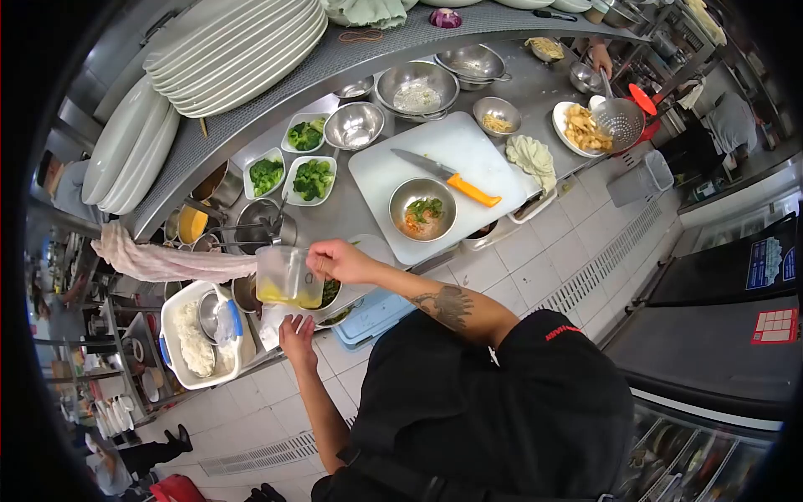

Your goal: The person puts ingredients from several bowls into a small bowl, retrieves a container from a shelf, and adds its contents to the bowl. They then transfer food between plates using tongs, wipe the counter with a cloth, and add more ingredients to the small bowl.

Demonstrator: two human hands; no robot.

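Note:
My right hand [336, 261] grips the rim of a clear plastic container [283, 272] that has a little yellow liquid at its bottom. Just below it, my left hand [298, 339] is empty with its fingers apart. Partly hidden behind the container are a dark pot [245, 294] and a pan with green food [331, 293]. A pinkish cloth [171, 258] stretches to the container's left. At the lower left, a white tub [180, 368] holds rice and a metal bowl.
A white cutting board [368, 176] bears a knife [422, 161] with an orange handle and a metal bowl [393, 201] of food. Three dishes of broccoli [311, 180] stand left of it. Stacked plates [242, 63] rest on the shelf. Another person's hand [600, 58] is at the upper right.

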